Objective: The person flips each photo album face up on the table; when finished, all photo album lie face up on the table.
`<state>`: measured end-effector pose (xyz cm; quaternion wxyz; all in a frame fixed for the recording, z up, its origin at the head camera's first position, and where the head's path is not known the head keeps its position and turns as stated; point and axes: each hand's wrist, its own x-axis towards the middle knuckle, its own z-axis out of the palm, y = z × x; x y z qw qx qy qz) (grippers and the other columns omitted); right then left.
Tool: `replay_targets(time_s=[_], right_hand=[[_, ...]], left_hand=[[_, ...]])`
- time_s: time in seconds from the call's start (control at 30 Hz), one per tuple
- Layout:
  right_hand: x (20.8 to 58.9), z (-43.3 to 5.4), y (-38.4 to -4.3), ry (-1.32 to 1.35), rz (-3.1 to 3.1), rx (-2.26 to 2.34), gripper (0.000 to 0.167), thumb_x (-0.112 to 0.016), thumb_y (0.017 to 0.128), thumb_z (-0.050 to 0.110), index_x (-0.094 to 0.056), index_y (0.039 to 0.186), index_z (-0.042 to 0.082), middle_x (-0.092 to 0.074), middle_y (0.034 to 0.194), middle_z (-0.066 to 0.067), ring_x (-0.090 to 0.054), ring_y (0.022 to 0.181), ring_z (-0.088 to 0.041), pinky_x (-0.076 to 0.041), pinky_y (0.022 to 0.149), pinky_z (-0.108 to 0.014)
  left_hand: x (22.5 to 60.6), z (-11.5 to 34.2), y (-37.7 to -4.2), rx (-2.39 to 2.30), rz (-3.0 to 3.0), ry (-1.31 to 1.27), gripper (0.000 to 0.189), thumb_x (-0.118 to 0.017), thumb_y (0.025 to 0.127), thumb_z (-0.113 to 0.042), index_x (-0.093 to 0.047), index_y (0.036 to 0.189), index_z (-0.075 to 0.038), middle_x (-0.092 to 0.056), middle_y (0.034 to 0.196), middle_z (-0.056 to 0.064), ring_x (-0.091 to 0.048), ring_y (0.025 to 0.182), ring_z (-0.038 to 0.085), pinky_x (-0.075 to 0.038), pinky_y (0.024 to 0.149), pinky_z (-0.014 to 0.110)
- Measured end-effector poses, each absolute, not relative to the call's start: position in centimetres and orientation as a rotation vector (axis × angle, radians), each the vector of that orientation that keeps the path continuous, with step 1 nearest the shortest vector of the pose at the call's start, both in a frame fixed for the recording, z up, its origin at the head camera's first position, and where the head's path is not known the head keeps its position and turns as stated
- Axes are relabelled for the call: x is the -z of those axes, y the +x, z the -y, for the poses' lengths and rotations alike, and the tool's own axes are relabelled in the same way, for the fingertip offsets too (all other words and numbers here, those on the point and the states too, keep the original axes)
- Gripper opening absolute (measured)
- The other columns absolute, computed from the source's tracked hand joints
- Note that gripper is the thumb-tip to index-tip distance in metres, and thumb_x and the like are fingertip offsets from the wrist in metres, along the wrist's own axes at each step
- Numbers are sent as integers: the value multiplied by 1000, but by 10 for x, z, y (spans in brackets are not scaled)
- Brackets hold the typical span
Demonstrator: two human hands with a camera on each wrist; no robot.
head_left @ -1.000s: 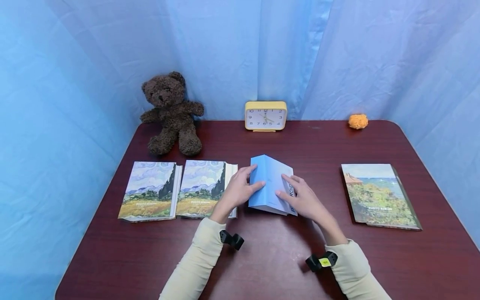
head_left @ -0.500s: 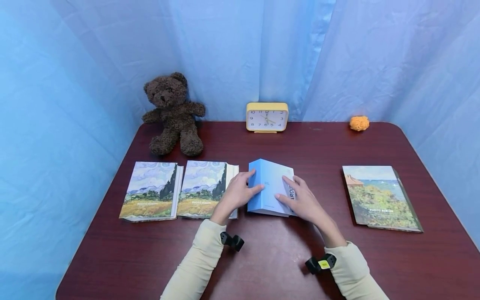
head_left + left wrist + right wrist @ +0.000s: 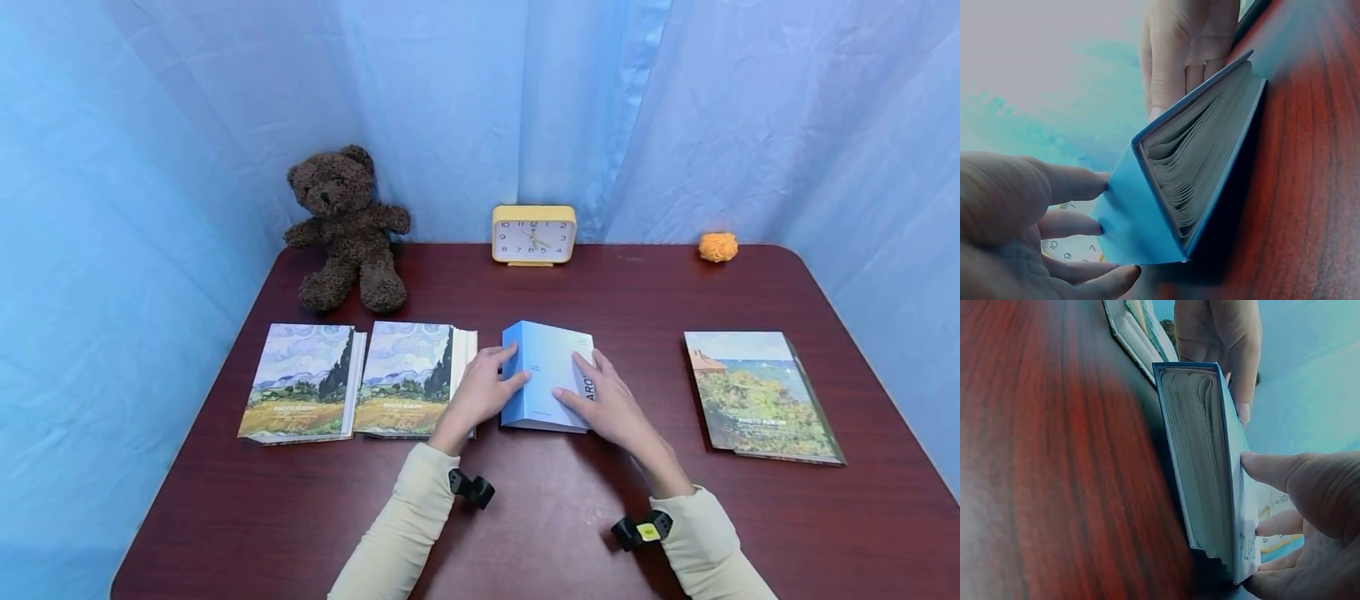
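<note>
A thick blue book lies near the middle of the table, its spine facing left. Along that spine rest the fingertips of my left hand, fairly straight, with the thumb near the spine's edge. My right hand touches the pale front cover with its thumb, and its other fingertips lie by the cover's right edge. In both wrist views the packed page edges show between the covers. The book's underside is hidden.
Two photo albums with matching landscape covers lie left, the nearer one close to my left forearm. Another photo album lies right. Behind stand a brown teddy bear, a yellow clock and an orange ball-like item.
The book has turned and settled from a tilted, skewed pose to a squarer one, then shifted slightly right. Both hands have stayed on it and moved slightly with it.
</note>
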<state>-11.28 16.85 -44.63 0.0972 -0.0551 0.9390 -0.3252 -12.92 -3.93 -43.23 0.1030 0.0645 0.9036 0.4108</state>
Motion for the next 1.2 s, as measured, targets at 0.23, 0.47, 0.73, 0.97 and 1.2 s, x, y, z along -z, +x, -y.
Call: replay_targets(time_s=[0.23,0.47,0.73,0.97,1.2], right_hand=[[450,-167,-110,-173,-2813,936,76,-63,91,39,-30,149,3,-12,156,-29,-22,140,-47,-28,108,-62],[449,-166,-109,-167,-2815,935,77,-64,90,38,-30,149,3,-12,156,-28,-22,140,-47,-29,108,-62],[448,-169,-109,-198,-2831,961,76,-66,90,37,-32,149,3,-15,155,-29,-25,139,-47,-30,107,-62],[444,-184,-111,-207,-2843,996,73,-65,90,39,-34,148,6,-20,154,-28,-27,138,-47,-28,107,-64],[442,-213,-110,-194,-2882,1013,72,-63,91,40,-35,148,6,-22,154,-27,-25,138,-48,-27,106,-65]], left_hand=[[433,39,-127,-1153,-2661,276,56,-59,96,-25,-40,146,-7,-40,148,18,-51,126,31,-41,106,42],[433,38,-127,-1131,-2659,276,57,-59,96,-24,-39,147,-8,-39,149,17,-50,127,31,-39,108,42],[432,39,-127,-1154,-2639,255,57,-59,96,-24,-38,147,-9,-41,147,16,-58,119,29,-46,101,40],[430,36,-127,-1125,-2689,222,61,-60,95,-25,-35,148,-9,-40,147,15,-46,130,30,-40,106,44],[427,24,-130,-1189,-2879,311,55,-62,92,-24,-45,142,-6,-46,139,14,-44,126,29,-39,105,41]])
